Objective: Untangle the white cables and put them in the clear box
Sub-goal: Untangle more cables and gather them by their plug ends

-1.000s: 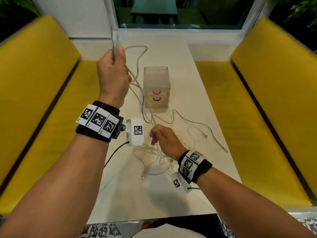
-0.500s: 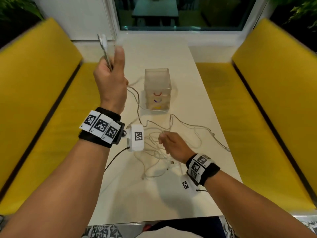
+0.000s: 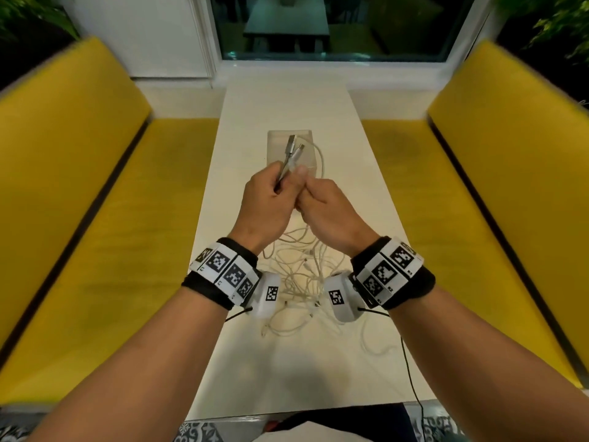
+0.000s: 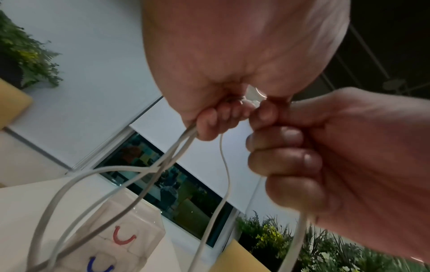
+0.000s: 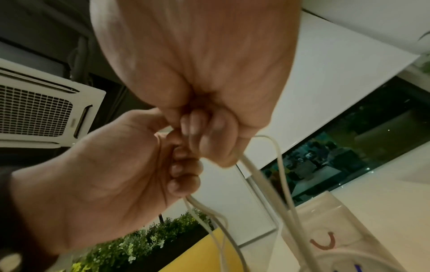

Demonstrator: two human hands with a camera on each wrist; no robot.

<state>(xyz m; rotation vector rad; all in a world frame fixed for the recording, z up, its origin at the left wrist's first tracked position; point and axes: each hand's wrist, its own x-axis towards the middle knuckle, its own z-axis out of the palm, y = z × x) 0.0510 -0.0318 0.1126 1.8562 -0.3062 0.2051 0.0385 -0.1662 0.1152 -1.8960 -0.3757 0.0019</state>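
Left hand [image 3: 269, 199] grips one freed white cable [image 3: 319, 161] just below its two plugs [image 3: 294, 148]; my right hand [image 3: 325, 207], touching it, curls round the looped strands above the clear box [image 3: 274, 145]. Light and limp, I judge; best held near the plugs. Remaining tangle [image 3: 302, 282] lies on the table [image 3: 287, 103].

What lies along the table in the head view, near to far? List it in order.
The tangle of white cables on the table → left hand and right hand side by side, both gripping one white cable → clear box → window.
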